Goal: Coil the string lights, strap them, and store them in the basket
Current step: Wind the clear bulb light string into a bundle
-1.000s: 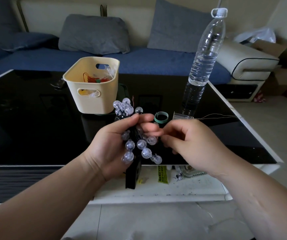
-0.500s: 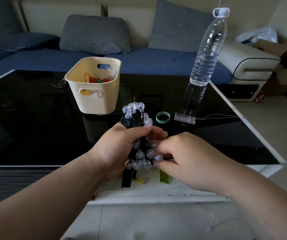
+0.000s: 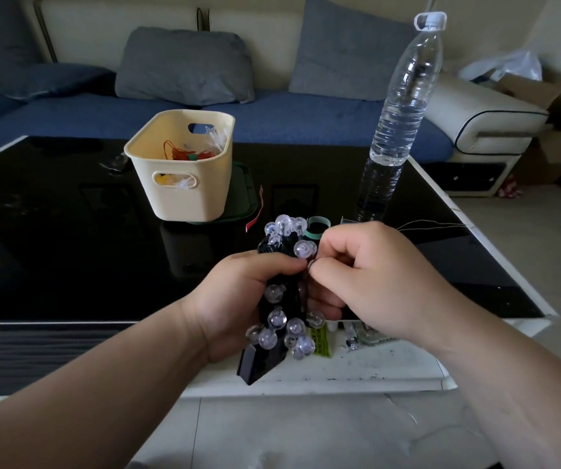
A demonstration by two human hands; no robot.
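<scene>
Clear bulbs on black wire, string lights (image 3: 277,318) bunched above the near edge of the worktop (image 3: 69,248) | left hand (image 3: 238,299) clamps the bundle's middle | right hand (image 3: 367,279) pinches wire near its top | looks light, floppy, bulbs snag: hold the waist | basket (image 3: 184,194) beyond

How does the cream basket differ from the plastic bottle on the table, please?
The basket is opaque cream, low and wide; the bottle is clear, tall and slim. The basket is open-topped and holds small items; the bottle is capped and holds clear liquid. Both stand on the black table.
</scene>
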